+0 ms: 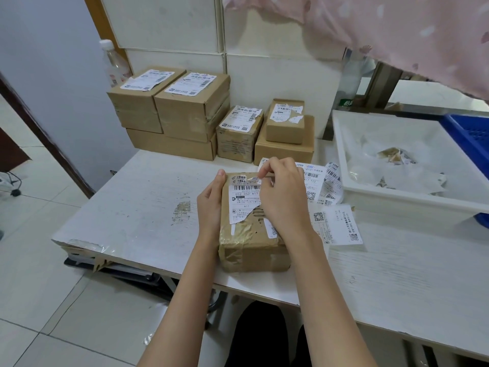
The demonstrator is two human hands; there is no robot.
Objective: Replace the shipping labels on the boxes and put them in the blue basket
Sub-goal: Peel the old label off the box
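Observation:
A taped cardboard box [248, 245] lies on the white table [148, 207] in front of me. Its old shipping label [244, 201] is partly torn, with bare cardboard showing at the lower right. My left hand [210, 201] grips the box's left side. My right hand [281, 197] pinches a torn strip of the label near the box's top edge. New labels [332, 223] lie loose on the table just right of the box, partly hidden by my right hand. The blue basket [468, 133] shows at the far right edge.
Several labelled cardboard boxes [185, 112] are stacked against the wall behind. A white tray [370, 197] holding torn label scraps sits to the right, under the blue basket's corner. A plastic bottle [112, 62] stands at the back left. Pink cloth [397, 30] hangs above.

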